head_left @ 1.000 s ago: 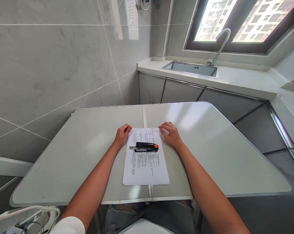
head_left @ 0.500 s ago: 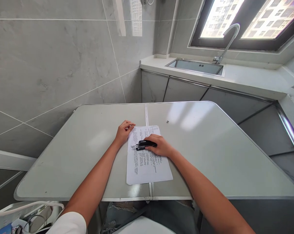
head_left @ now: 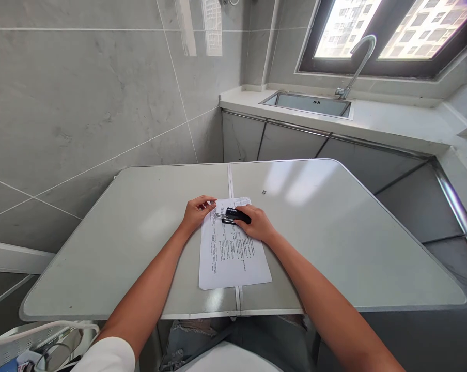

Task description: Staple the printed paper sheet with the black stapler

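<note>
stapler of black plastic (head_left: 239, 214), a thin silvery metal part jutting from its left end, sits in the grip of a person's bare right hand (head_left: 257, 223), above the upper part of a white sheet of printed paper (head_left: 233, 268). thumb and fingers close around the tool's right end; the metal tip points toward the bare left hand (head_left: 198, 209), whose fingers curl loosely at the paper's upper left corner, though whether they pinch the edge is too small to tell.

in the span of a second, the right hand leaves the sheet's upper right corner, takes up the stapler from the middle of the print and carries it up the page, closer to the left hand. the shift appears to leave the left hand alone to steady the paper, with the tool now ready near the top edge.

a tiny grey piece (head_left: 264, 192), uncovered by the right hand's move, lies beyond it on a glossy, pale-topped table (head_left: 140, 243) with a seam down the middle. behind stand a rectangular steel sink (head_left: 307, 103) and a curved chrome faucet (head_left: 356, 75).
</note>
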`<action>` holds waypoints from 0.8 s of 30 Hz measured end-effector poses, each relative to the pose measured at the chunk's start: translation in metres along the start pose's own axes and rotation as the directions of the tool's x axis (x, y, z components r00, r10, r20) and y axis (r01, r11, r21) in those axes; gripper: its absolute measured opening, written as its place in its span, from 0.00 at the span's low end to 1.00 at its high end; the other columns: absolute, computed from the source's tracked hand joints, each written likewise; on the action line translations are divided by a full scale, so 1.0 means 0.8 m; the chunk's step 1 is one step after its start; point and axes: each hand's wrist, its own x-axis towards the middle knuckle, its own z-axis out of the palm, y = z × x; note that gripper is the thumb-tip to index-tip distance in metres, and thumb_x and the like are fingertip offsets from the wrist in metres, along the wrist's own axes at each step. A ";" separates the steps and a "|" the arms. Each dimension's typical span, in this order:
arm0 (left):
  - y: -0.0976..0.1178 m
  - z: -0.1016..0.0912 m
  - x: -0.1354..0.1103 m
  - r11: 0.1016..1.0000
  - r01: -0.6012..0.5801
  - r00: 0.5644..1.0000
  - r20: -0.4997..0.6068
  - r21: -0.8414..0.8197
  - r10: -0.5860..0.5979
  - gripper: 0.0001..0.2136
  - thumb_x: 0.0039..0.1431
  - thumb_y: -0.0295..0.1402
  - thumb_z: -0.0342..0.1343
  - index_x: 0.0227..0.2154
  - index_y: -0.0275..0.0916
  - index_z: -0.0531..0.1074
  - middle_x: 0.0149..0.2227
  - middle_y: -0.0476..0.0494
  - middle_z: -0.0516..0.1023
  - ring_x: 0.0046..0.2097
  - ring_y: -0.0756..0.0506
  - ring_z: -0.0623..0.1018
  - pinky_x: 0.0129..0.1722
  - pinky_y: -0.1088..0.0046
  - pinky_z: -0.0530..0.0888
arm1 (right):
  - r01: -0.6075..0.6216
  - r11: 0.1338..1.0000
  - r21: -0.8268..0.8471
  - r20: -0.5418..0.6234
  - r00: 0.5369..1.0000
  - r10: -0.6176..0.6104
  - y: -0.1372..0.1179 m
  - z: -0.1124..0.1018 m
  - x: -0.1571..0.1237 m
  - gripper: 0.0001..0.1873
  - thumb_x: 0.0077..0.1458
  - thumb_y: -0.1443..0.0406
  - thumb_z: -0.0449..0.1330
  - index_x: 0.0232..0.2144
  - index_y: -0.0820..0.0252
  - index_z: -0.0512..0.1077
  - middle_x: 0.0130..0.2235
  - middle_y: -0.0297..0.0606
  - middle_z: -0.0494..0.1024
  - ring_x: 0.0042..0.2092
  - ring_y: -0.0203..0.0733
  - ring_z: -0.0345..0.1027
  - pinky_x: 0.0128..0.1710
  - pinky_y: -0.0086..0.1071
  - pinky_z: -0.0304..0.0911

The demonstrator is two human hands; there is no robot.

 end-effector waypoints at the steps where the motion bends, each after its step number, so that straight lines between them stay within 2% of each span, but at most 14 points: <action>1: 0.000 0.000 0.000 1.000 0.013 1.000 0.001 -0.006 -0.013 0.15 0.61 0.44 0.68 0.48 0.45 0.82 0.40 0.45 0.83 0.34 0.48 0.73 0.37 0.68 0.71 | 0.002 1.000 0.001 -0.002 1.000 -0.002 0.000 -0.001 0.000 0.17 0.61 0.61 0.67 0.53 0.54 0.77 0.42 0.41 0.81 0.42 0.48 0.76 0.45 0.41 0.71; 3: 0.000 0.001 -0.001 1.000 0.024 1.000 0.019 0.002 -0.024 0.16 0.60 0.43 0.68 0.49 0.45 0.82 0.41 0.44 0.84 0.37 0.46 0.76 0.40 0.66 0.72 | 0.005 1.000 0.008 -0.006 1.000 -0.004 0.000 -0.001 0.001 0.17 0.61 0.61 0.67 0.53 0.54 0.77 0.42 0.41 0.81 0.43 0.48 0.76 0.45 0.41 0.71; 7: 0.001 0.000 -0.002 0.995 -0.067 0.989 0.136 0.078 0.056 0.09 0.63 0.42 0.66 0.42 0.46 0.84 0.42 0.42 0.83 0.45 0.42 0.78 0.50 0.60 0.74 | 0.000 1.000 0.020 -0.013 1.000 0.001 0.002 -0.001 0.000 0.17 0.62 0.61 0.67 0.53 0.54 0.77 0.43 0.41 0.82 0.43 0.49 0.76 0.46 0.41 0.71; 10: 0.003 -0.001 -0.001 0.988 -0.147 0.954 0.272 0.049 0.129 0.09 0.62 0.43 0.67 0.42 0.47 0.84 0.47 0.41 0.84 0.52 0.39 0.77 0.57 0.54 0.73 | -0.008 1.000 0.030 -0.019 1.000 0.009 0.004 0.000 0.000 0.17 0.61 0.61 0.67 0.53 0.53 0.78 0.43 0.41 0.82 0.43 0.49 0.76 0.46 0.42 0.71; 12: 0.004 -0.001 -0.001 0.983 -0.179 0.932 0.324 0.031 0.159 0.09 0.61 0.43 0.68 0.41 0.47 0.84 0.50 0.40 0.83 0.55 0.38 0.76 0.59 0.52 0.72 | -0.012 0.999 0.039 -0.023 1.000 0.013 0.005 0.001 0.000 0.17 0.61 0.61 0.67 0.52 0.52 0.78 0.43 0.41 0.82 0.43 0.49 0.76 0.46 0.42 0.71; 24: 0.001 0.001 0.002 0.988 -0.155 0.923 0.358 0.015 0.140 0.09 0.60 0.43 0.68 0.40 0.46 0.84 0.47 0.39 0.81 0.53 0.39 0.78 0.59 0.54 0.73 | -0.013 0.999 0.032 -0.005 1.000 0.014 0.004 0.000 0.001 0.16 0.61 0.61 0.67 0.52 0.52 0.78 0.43 0.41 0.82 0.43 0.49 0.76 0.46 0.42 0.71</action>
